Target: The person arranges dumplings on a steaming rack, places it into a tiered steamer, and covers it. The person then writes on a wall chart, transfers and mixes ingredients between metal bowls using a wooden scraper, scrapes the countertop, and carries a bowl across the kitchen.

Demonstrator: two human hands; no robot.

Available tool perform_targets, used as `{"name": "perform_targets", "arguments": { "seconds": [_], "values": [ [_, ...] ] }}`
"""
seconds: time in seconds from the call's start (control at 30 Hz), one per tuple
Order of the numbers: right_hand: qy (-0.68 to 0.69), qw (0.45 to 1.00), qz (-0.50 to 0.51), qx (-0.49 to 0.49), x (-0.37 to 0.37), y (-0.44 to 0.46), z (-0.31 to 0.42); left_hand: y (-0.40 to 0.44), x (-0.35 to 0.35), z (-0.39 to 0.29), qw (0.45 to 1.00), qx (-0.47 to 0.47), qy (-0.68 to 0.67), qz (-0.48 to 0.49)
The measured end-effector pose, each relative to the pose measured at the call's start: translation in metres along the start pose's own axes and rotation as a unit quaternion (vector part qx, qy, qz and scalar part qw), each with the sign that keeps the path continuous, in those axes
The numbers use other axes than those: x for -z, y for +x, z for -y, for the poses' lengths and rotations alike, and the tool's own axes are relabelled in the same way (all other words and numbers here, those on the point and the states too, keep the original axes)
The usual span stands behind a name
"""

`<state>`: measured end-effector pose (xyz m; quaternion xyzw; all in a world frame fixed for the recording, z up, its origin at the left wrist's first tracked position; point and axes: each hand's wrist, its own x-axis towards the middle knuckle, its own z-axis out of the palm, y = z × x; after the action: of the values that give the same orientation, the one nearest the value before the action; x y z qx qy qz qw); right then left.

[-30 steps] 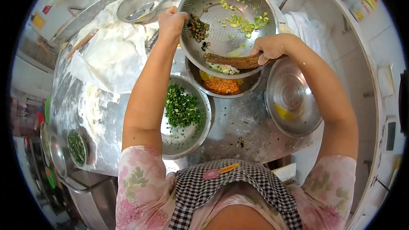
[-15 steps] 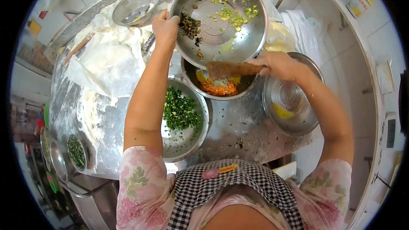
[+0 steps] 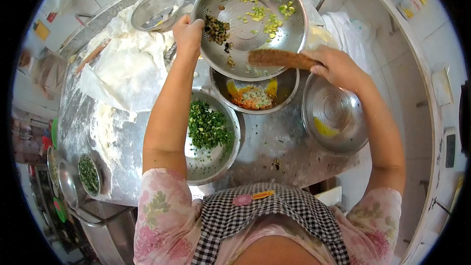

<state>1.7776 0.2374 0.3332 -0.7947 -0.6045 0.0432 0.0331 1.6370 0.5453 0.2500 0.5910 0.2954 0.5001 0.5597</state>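
Note:
My left hand [image 3: 188, 37] grips the left rim of a perforated metal colander [image 3: 248, 44], which is tilted toward me. Inside it lie chopped dark brown bits [image 3: 216, 30] at the left and chopped pale green pieces [image 3: 271, 23] at the upper right. In my right hand [image 3: 338, 66] is the handle of a brown wooden scraper or brush [image 3: 282, 59]; its kind is not plain. Its head is over the colander's lower inside. Just below stands a metal bowl [image 3: 289, 95] with an orange shredded mix [image 3: 251, 97] topped by pale bits; the colander hides its far side.
A bowl [image 3: 230, 159] of chopped dark greens stands nearer me. To the right is another perforated metal bowl [image 3: 338, 140] with a yellow smear. White cloth and flour [image 3: 127, 76] cover the left side, with a sieve [image 3: 157, 10] behind. A small bowl of greens [image 3: 88, 174] sits front left.
The wooden tool has lifted and shifted slightly right, from over the lower bowl onto the colander's inside. More pale bits now lie on the orange mix. The colander has moved slightly.

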Motion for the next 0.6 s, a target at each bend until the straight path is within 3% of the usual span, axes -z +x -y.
{"name": "perform_targets", "arguments": {
  "seconds": [0.07, 0.17, 0.47, 0.6],
  "values": [
    [0.000, 0.998, 0.028, -0.062, 0.000, 0.014, 0.001, -0.008, -0.003, -0.009, 1.000, -0.003, 0.003, 0.011],
    [-0.065, 0.989, 0.117, -0.069, -0.013, 0.032, 0.000, -0.014, -0.008, -0.020, 1.000, -0.003, 0.004, 0.022],
    [0.089, 0.972, 0.213, 0.045, 0.011, 0.009, 0.006, 0.002, 0.001, 0.014, 0.999, -0.014, 0.031, 0.002],
    [0.086, 0.989, 0.111, 0.052, 0.003, 0.014, -0.006, 0.008, 0.002, 0.029, 1.000, -0.001, -0.016, 0.008]
  ]
}}
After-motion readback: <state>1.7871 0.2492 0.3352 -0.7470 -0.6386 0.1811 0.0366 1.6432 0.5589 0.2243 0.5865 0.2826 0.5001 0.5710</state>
